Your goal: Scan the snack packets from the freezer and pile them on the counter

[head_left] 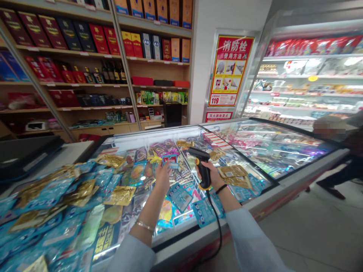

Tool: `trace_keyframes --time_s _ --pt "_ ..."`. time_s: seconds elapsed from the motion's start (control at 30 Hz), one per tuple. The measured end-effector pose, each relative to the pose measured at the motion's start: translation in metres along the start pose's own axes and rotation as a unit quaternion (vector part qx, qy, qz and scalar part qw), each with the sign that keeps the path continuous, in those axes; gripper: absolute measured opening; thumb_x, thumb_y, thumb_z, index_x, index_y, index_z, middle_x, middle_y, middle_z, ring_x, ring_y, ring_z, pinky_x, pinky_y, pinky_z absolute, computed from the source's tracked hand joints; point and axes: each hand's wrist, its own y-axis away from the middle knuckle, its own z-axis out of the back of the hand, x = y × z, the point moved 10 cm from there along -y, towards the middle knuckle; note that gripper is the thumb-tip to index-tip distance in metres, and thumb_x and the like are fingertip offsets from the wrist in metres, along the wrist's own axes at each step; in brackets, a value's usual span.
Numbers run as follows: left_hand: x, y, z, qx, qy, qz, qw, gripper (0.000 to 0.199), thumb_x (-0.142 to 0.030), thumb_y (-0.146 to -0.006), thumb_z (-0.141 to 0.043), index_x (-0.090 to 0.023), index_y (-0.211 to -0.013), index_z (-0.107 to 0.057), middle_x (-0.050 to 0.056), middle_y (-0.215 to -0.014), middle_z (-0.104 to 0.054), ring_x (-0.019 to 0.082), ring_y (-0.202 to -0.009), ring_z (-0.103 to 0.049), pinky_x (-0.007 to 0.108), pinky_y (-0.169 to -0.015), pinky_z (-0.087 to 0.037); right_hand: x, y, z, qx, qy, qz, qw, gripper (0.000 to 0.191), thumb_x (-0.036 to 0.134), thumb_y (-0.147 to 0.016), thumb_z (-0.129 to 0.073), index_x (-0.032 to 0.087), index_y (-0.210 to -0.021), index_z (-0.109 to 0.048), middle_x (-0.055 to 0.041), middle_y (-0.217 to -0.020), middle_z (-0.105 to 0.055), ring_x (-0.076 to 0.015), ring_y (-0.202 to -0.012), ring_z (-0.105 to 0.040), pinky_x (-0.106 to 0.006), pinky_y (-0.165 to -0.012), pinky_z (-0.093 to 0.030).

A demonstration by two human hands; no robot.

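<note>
1. Blue foil sachets lie in a loose heap on the white surface, beside a glass-topped chest freezer. Gold sachets are mixed through the heap, and more gold sachets rest on the freezer's glass lid.
2. The left hand is raised over the lid, its fingers closed on a small blue packet. The right hand is wrapped firmly around the grip of a black-and-yellow barcode scanner, which stands just beside the packet.
3. The black cable drops over the freezer's front rim, so a wide swing of the scanner could snag it there. The thin packet could slip from the fingers and vanish among similar packs. A sleeve brushing the slippery heap could send sachets sliding off the surface.
4. Counted: two hands, one scanner, one cable, one packet in hand, one gold bracelet, one dark wristband, and one other person at the right. There are at least five gold sachets in the heap and two on the lid; the blue ones are too many to count.
</note>
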Motion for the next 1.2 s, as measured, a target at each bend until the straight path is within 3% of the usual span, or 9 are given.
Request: trace_keyframes --time_s 0.1,0.27,0.47,0.57,0.67,0.77,0.83,1.0,1.2 --pt "0.001 0.001 0.005 -0.024 0.022 0.018 0.999 0.022 -0.024 -0.076 -0.068 -0.022 -0.097 -0.061 0.002 -0.091 -0.068 0.012 -0.083 -0.065 0.034 -0.091 -0.05 0.0 0.001 0.0 0.0 0.0 -0.006 1.0 0.024 0.036 -0.074 -0.065 0.015 -0.085 -0.061 -0.001 -0.06 -0.064 -0.0109 -0.038 -0.054 -0.02 -0.035 -0.039" --pt "-0.009 0.006 -0.007 0.02 0.061 0.011 0.998 0.043 -0.02 -0.088 -0.054 -0.035 -0.128 -0.054 0.0 -0.102 -0.069 0.011 -0.083 -0.066 0.032 -0.09 -0.052 0.001 0.002 -0.002 0.004 0.01 -0.008 1.0 0.026 0.037 -0.073 -0.065 0.015 -0.086 -0.061 -0.0012 -0.061 -0.064 -0.0107 -0.038 -0.055 -0.02 -0.036 -0.039" --pt "-0.02 0.009 -0.02 0.057 0.115 0.01 0.992 0.04 -0.031 -0.093 -0.05 -0.031 -0.133 -0.054 0.006 -0.125 -0.063 0.015 -0.103 -0.064 0.039 -0.098 -0.051 0.006 0.008 -0.008 0.017 0.066 0.007 0.998 0.026 0.036 -0.075 -0.067 0.014 -0.089 -0.062 -0.0017 -0.062 -0.064 -0.011 -0.039 -0.054 -0.021 -0.037 -0.038" --pt "-0.038 0.015 -0.026 0.087 0.092 -0.065 0.99 0.047 -0.042 -0.093 -0.05 -0.038 -0.14 -0.045 0.003 -0.148 -0.044 0.02 -0.128 -0.051 0.041 -0.103 -0.048 0.005 0.011 -0.012 0.026 0.088 0.007 0.996 0.027 0.036 -0.075 -0.069 0.014 -0.09 -0.063 -0.0026 -0.062 -0.064 -0.0117 -0.04 -0.055 -0.022 -0.038 -0.039" --pt "-0.055 0.024 -0.032 0.113 0.03 -0.15 0.982 0.058 -0.053 -0.09 -0.05 -0.045 -0.145 -0.033 -0.006 -0.162 -0.013 0.021 -0.146 -0.025 0.038 -0.108 -0.044 0.005 0.013 -0.012 0.021 0.1 0.008 0.995 0.027 0.036 -0.075 -0.069 0.014 -0.09 -0.063 -0.0025 -0.062 -0.065 -0.0115 -0.041 -0.055 -0.022 -0.039 -0.039" --pt "-0.062 0.03 -0.033 0.115 -0.023 -0.191 0.975 0.067 -0.058 -0.09 -0.047 -0.047 -0.149 -0.017 -0.01 -0.162 0.005 0.018 -0.15 -0.003 0.036 -0.113 -0.038 0.002 0.015 -0.012 0.026 0.117 0.003 0.993 0.026 0.037 -0.075 -0.07 0.015 -0.088 -0.062 -0.0017 -0.06 -0.064 -0.0113 -0.04 -0.054 -0.021 -0.039 -0.038" --pt "-0.063 0.03 -0.034 0.119 -0.042 -0.2 0.972 0.07 -0.058 -0.091 -0.044 -0.048 -0.15 -0.009 -0.011 -0.162 0.01 0.017 -0.149 0.002 0.036 -0.115 -0.034 0.001 0.015 -0.013 0.035 0.13 0.0 0.991 0.025 0.038 -0.076 -0.069 0.015 -0.084 -0.061 -0.0007 -0.057 -0.062 -0.0113 -0.04 -0.053 -0.022 -0.04 -0.037" --pt "-0.064 0.029 -0.035 0.124 -0.043 -0.208 0.969 0.075 -0.058 -0.09 -0.045 -0.046 -0.15 -0.001 -0.008 -0.161 0.014 0.018 -0.149 -0.001 0.035 -0.116 -0.031 0.003 0.016 -0.018 0.044 0.144 -0.003 0.989 0.025 0.038 -0.076 -0.069 0.016 -0.082 -0.059 0.0003 -0.058 -0.061 -0.011 -0.041 -0.053 -0.023 -0.041 -0.038" --pt "-0.064 0.027 -0.033 0.117 -0.023 -0.209 0.971 0.073 -0.056 -0.089 -0.049 -0.046 -0.15 -0.011 -0.006 -0.163 0.006 0.018 -0.149 -0.006 0.031 -0.113 -0.036 0.005 0.019 -0.023 0.056 0.134 0.002 0.989 0.02 0.033 -0.076 -0.068 0.016 -0.083 -0.06 0.0005 -0.057 -0.061 -0.0107 -0.041 -0.052 -0.022 -0.042 -0.038"
